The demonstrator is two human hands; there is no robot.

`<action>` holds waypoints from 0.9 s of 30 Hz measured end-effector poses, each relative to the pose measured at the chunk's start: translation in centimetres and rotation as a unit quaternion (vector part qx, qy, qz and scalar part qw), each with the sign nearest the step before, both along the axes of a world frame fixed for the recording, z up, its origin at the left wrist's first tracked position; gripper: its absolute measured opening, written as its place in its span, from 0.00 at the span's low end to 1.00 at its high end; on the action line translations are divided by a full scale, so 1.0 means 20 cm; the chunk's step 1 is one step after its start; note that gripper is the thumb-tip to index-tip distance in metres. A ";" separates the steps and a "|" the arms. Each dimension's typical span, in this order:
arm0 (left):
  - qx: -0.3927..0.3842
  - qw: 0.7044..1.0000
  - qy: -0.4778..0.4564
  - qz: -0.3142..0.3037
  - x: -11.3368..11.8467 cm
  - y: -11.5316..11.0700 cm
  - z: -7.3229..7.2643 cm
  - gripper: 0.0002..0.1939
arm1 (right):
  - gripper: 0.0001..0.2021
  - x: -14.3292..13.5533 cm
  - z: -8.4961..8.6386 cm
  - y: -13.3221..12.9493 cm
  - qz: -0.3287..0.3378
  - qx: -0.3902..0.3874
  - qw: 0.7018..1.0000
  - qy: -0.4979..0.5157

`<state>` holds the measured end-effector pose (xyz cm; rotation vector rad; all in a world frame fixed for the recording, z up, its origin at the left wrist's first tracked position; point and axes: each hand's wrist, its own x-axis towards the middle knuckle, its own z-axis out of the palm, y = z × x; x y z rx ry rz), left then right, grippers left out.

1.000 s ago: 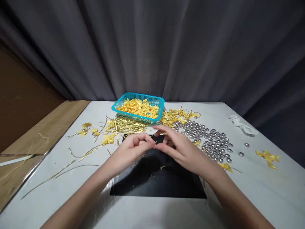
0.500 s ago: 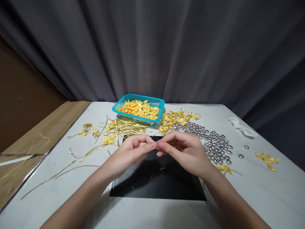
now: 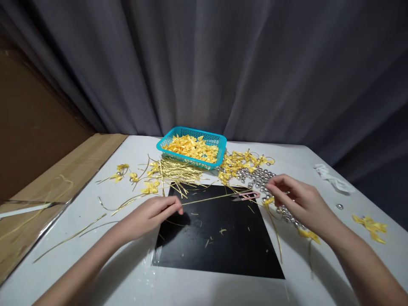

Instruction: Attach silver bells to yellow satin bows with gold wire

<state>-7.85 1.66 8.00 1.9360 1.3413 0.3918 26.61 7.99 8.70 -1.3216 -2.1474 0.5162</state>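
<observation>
Apparently handling gold strand [image 3: 210,199] above black mat [image 3: 228,250], pinched by left hand [image 3: 151,214], apart from right hand [image 3: 302,204] of indeterminable grip, likely requiring light guidance next.

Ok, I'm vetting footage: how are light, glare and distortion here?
Head view: dim dark-grey fabric curtain; soft shadow beside the bare left hand on the flat black mat; glints on clear plastic along the white tabletop's left edge; wide-angle stretch toward the corners.

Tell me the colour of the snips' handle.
The snips' handle is pink, showing best in the head view.
</observation>
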 end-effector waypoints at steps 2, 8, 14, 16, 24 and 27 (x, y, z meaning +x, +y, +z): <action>0.046 0.997 0.062 0.001 -0.07 0.00 -0.08 0.18 | 0.16 0.06 -0.09 0.01 0.000 -0.062 0.997 -0.035; 0.273 0.946 0.176 0.004 -0.12 -0.02 -0.29 0.18 | 0.14 0.04 -0.21 0.08 0.046 -0.126 0.973 -0.189; 0.439 0.885 0.153 -0.015 -0.11 -0.02 -0.35 0.13 | 0.09 -0.60 0.00 0.45 0.086 -0.026 0.975 -0.202; 0.465 0.872 0.151 -0.011 -0.11 -0.02 -0.35 0.12 | 0.13 -0.87 0.05 0.63 0.074 -0.007 0.977 -0.201; 0.540 0.824 0.168 -0.007 -0.12 0.04 -0.46 0.14 | 0.16 -1.39 -0.02 1.03 0.005 -0.026 0.973 -0.231; 0.572 0.803 0.169 -0.005 -0.14 0.10 -0.55 0.13 | 0.15 -1.46 -0.05 1.09 -0.010 -0.037 0.968 -0.249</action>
